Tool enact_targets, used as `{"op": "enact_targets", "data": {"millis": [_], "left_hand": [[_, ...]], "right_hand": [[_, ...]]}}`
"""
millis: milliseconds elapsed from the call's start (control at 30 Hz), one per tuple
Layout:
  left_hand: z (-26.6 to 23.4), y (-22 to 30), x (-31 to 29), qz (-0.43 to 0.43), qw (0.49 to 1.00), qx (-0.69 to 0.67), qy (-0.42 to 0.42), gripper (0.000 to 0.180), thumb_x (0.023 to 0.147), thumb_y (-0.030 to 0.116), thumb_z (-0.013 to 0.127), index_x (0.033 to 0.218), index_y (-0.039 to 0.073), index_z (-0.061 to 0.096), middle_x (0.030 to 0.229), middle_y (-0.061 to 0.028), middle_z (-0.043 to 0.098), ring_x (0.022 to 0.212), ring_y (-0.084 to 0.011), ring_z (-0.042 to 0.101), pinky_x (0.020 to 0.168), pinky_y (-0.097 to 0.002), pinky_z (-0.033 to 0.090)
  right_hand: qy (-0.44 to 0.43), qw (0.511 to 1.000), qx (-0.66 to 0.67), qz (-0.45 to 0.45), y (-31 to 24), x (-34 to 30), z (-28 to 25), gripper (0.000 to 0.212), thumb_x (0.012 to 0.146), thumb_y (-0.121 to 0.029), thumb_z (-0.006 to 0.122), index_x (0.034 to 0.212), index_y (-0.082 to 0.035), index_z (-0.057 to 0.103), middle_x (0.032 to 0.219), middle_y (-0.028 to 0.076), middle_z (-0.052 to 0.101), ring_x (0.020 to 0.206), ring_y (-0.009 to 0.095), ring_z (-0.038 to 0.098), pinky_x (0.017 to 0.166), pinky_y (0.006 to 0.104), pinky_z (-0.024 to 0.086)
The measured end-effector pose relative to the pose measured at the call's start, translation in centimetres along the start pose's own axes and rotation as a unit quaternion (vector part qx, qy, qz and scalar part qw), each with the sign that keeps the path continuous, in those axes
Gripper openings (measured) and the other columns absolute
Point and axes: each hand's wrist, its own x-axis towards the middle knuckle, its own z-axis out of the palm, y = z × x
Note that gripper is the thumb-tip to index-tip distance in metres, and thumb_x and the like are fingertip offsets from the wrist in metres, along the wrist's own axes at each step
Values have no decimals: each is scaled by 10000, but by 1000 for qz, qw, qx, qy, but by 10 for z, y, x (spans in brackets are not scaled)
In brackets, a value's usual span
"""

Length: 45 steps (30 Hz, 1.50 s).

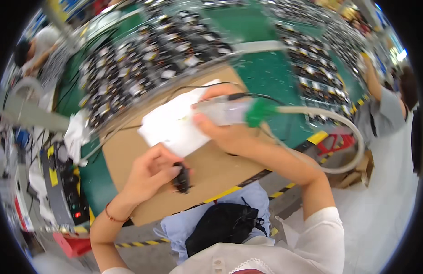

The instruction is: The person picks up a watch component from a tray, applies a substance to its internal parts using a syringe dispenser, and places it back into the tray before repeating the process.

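Note:
Between the thumb and fingers of my left hand [150, 173] is a small black part [181, 179], held over the near part of a brown cardboard sheet [220, 171]. Its exact kind is too blurred to tell. My right hand [225, 132] is closed around a pale, partly see-through handheld tool [223, 112]. Green tape [259, 113] wraps the tool's rear end, where a thick whitish hose [312, 110] and a dark cable join it. White paper [170, 124] lies on the cardboard between my hands, partly covered by the right one.
Trays of black parts [152, 57] fill the back of the green table [266, 75], with more trays [312, 73] at the right. A black control box [63, 187] stands at the left. A black bag [223, 223] rests on my lap. Other people sit at both sides.

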Motion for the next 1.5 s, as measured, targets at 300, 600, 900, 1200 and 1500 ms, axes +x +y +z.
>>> {"op": "enact_targets", "data": {"millis": [300, 600, 900, 1200, 1500], "left_hand": [[-8, -24, -10, 21, 995, -97, -12, 619, 698, -96, 666, 1234, 39, 385, 1177, -78, 428, 1095, -173, 474, 847, -314, 478], [5, -36, -13, 103, 977, 122, 140, 457, 697, -36, 636, 1103, 3, 430, 951, -103, 586, 924, -170, 597, 755, -305, 499], [6, -38, -15, 137, 935, 281, 168, 446, 657, -4, 605, 1076, 9, 451, 931, -169, 566, 809, -351, 579, 676, -377, 476], [8, -43, -15, 202, 895, 356, 176, 471, 650, -12, 619, 1091, -2, 454, 949, -142, 551, 746, -307, 596, 588, -359, 491], [8, -45, -13, 220, 888, 363, 178, 481, 662, 4, 643, 1105, -3, 454, 917, -136, 543, 702, -300, 596, 566, -355, 490]], "right_hand": [[-70, 997, 4, -19, -9, -14, 5, 450, 820, -284, 628, 1062, -55, 325, 939, 150, 556, 559, 116, 490, 473, 219, 415], [-150, 978, 101, -102, -8, -18, -16, 527, 719, -269, 732, 1063, -64, 389, 859, 155, 535, 829, 250, 601, 713, 320, 473], [-294, 934, 35, -198, -20, -25, 1, 553, 727, -289, 739, 1023, -35, 347, 917, 196, 545, 729, 244, 579, 628, 334, 478], [-263, 920, 27, -288, -12, -31, 15, 455, 644, -194, 784, 909, 34, 493, 887, 229, 578, 538, 246, 556, 441, 298, 480], [-244, 908, -11, -340, -13, -32, 16, 442, 649, -246, 779, 883, -9, 490, 865, 198, 589, 548, 243, 554, 448, 290, 483]]}}
